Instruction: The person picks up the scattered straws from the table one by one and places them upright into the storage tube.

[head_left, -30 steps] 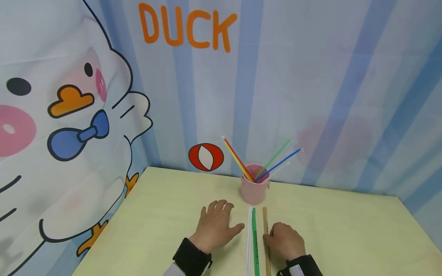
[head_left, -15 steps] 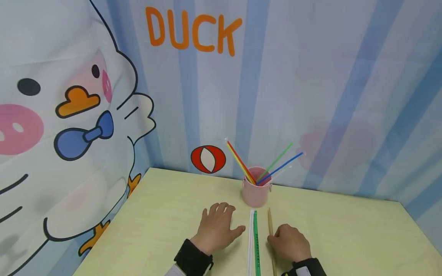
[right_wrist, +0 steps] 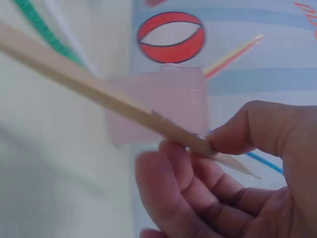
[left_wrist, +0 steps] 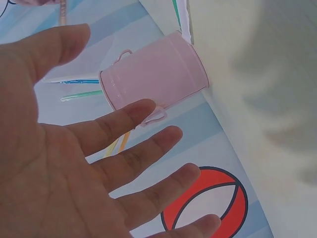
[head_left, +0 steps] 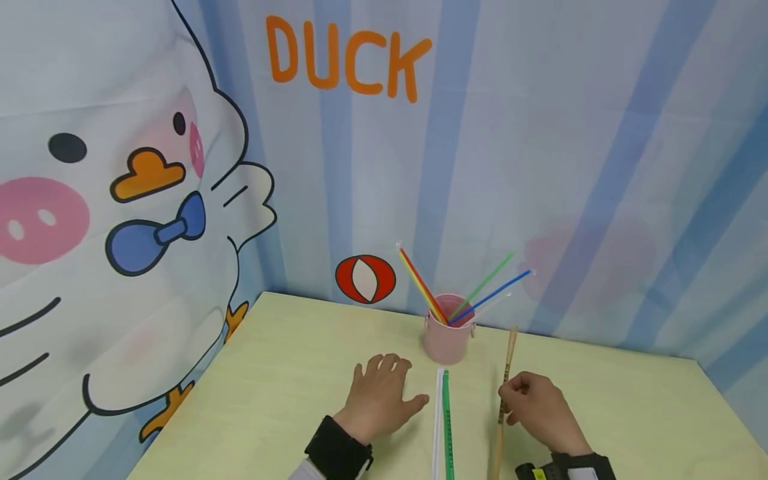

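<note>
On the pale table, behind the pink cup of coloured straws, my left hand lies flat, fingers spread, while my right hand pinches the brown straw, lifted beside the green straw.

Brown straw in right hand

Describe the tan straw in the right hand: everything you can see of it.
The tan straw is long, thin and straight, apparently in a brown paper sleeve with small print along it. The right hand pinches it between thumb and curled fingers, lifted off the table, tilted with its far end toward the pink cup. Nothing else touches it.
</note>
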A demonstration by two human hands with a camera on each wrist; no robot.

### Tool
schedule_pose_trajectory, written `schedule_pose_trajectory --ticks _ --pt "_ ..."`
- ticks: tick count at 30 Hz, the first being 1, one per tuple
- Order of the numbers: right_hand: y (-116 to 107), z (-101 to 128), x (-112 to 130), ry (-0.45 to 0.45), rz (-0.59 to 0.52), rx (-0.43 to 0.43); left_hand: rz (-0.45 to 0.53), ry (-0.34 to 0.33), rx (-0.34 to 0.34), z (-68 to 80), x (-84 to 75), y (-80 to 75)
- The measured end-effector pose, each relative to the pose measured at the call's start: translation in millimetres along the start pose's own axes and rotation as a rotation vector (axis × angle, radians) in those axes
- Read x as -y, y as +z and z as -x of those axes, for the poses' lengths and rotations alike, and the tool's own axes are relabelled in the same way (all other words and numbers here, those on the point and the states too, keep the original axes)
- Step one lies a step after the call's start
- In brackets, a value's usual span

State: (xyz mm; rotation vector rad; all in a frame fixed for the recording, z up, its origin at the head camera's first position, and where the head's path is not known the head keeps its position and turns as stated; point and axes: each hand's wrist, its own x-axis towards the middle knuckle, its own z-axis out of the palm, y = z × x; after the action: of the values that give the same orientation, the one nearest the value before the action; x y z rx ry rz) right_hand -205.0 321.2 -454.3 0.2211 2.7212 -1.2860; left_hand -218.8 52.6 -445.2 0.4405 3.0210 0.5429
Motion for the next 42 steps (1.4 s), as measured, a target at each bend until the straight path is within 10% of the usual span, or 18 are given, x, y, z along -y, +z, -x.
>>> schedule_pose_trajectory --ticks 10,27,42 --pt "-23.4 4.8 20.8 -0.087 -0.100 -0.034 -0.009 -0.021 0.025 -1.0 2.2 1.1" --pt "-43.3 -28.6 52.2 -0.284 -0.371 -0.401 0.004 0.000 0.038 -0.3 4.5 2.4" --pt "-19.1 -61.9 65.0 -0.272 -0.111 -0.460 -0.017 0.030 0.021 -6.0 3.7 -3.1"
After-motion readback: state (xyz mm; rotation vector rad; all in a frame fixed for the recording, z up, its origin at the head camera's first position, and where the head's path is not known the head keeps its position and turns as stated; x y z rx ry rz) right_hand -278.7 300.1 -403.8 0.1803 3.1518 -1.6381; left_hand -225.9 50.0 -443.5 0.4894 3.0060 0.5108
